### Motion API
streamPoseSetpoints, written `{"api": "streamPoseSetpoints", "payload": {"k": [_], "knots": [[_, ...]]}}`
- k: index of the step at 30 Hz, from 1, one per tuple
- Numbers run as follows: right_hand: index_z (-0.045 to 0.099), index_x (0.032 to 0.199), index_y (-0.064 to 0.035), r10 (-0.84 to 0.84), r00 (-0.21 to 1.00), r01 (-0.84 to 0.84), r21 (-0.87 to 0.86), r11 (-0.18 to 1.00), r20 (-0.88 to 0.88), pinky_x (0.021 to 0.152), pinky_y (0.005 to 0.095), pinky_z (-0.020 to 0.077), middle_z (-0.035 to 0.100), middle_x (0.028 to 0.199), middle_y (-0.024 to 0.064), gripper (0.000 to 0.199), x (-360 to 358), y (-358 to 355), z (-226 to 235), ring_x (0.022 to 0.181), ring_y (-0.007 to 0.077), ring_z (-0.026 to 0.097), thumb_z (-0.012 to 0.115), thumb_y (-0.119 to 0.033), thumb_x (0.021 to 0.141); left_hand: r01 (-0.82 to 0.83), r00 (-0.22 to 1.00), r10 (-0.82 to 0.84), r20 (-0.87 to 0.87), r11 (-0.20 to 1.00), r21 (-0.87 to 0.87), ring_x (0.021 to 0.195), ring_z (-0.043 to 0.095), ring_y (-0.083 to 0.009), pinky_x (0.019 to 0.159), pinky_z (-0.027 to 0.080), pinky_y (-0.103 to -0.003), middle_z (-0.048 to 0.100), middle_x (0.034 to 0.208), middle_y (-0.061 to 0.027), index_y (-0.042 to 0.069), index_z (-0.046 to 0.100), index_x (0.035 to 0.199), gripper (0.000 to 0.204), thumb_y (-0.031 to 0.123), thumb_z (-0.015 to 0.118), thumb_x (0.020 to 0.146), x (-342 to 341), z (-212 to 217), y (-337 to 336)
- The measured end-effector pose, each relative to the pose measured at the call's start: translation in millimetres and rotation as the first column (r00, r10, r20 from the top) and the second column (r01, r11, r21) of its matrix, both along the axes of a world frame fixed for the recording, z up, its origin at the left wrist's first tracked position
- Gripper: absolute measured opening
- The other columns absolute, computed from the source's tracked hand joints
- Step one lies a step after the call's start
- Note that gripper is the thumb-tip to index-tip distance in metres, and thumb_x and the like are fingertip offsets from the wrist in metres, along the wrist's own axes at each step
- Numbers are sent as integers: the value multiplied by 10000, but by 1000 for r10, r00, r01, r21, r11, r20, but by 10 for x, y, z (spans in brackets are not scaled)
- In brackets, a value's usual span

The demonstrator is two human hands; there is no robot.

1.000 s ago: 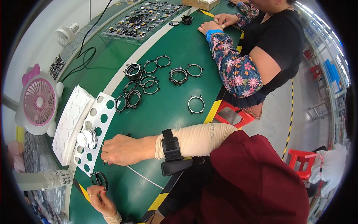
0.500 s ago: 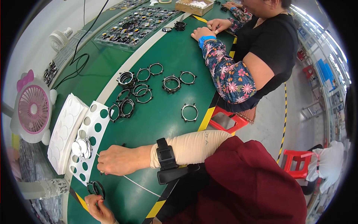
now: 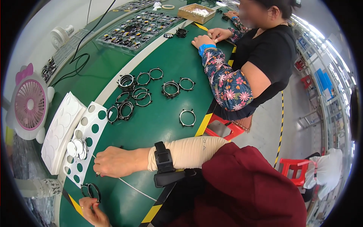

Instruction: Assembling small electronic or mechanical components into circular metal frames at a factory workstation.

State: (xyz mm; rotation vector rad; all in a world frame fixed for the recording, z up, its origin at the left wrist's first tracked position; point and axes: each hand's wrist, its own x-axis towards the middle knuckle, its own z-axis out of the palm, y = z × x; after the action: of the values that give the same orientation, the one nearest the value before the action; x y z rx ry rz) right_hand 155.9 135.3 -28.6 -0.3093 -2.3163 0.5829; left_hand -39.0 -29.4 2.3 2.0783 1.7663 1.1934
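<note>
Two hands of mine at work on the green surface (image 3: 170,60). My right hand (image 3: 113,162) lies knuckles up, fingers curled narrow around a thin dark tool whose tip shows just under the fist; a thin white cord (image 3: 132,188) trails from beneath it toward my body. A black wrist strap (image 3: 163,157) and a beige sleeve (image 3: 193,151) sit behind that hand. My left hand (image 3: 92,212), low at the near edge, pinches a black ring (image 3: 90,190) between fingertips.

Just ahead of my right hand's fingers: a white perforated tray (image 3: 89,130) with round holes, carrying a small stack of clear round discs (image 3: 76,148). Beyond that tray, touching its far side, a white moulded tray (image 3: 58,128) of round pockets. Farther out from the knuckles, well apart: a cluster of loose black rings (image 3: 130,100), and one ring (image 3: 187,117) lying alone to the right of them.

Far left: one pink desk fan (image 3: 30,104). Across the surface, another person's flowered sleeve (image 3: 225,77) rests on the edge.
</note>
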Motion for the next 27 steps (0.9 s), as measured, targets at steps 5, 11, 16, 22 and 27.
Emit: {"api": "streamPoseSetpoints", "payload": {"k": [5, 11, 16, 22, 27], "knots": [[584, 786, -59, -2, 1000, 3, 72, 997, -6, 592, 367, 495, 573, 717, 64, 166, -31, -28, 20, 759, 237, 595, 686, -186, 821, 19, 1000, -19, -5, 1000, -9, 780, 445, -224, 700, 380, -306, 451, 848, -109, -20, 523, 891, 51, -48, 486, 869, -41, 51, -40], [584, 786, -56, -2, 1000, 1, 71, 997, 16, 599, 370, 497, 573, 717, 65, 168, -17, 4, 31, 750, 238, 597, 686, -185, 822, 16, 1000, -16, -6, 1000, -14, 769, 442, -223, 700, 377, -303, 448, 841, -110, -23, 519, 889, 52, -51, 483, 865, -40, 65, -11], [585, 787, -54, 8, 1000, -9, 69, 998, 15, 605, 375, 499, 574, 721, 64, 168, -11, 29, -19, 746, 240, 602, 686, -184, 822, -1, 1000, 0, -15, 1000, -30, 761, 441, -220, 699, 375, -297, 445, 837, -107, -24, 515, 885, 46, -50, 480, 868, -16, 37, 4], [587, 795, -55, 6, 1000, -7, 72, 997, 8, 604, 376, 499, 575, 733, 65, 165, -23, 24, -23, 752, 241, 606, 687, -183, 821, -28, 1000, 28, -9, 999, -19, 760, 443, -219, 698, 376, -297, 445, 837, -105, -23, 514, 876, 42, -49, 482, 869, 56, 64, 13], [628, 795, -48, 15, 1000, -15, 12, 1000, 2, 614, 407, 500, 604, 732, 94, 144, 2, 6, 59, 731, 284, 627, 685, -180, 810, -16, 1000, 16, 3, 1000, -21, 763, 445, -220, 700, 379, -302, 446, 839, -105, -23, 515, 876, 44, -51, 482, 867, 61, 136, 0]]}}
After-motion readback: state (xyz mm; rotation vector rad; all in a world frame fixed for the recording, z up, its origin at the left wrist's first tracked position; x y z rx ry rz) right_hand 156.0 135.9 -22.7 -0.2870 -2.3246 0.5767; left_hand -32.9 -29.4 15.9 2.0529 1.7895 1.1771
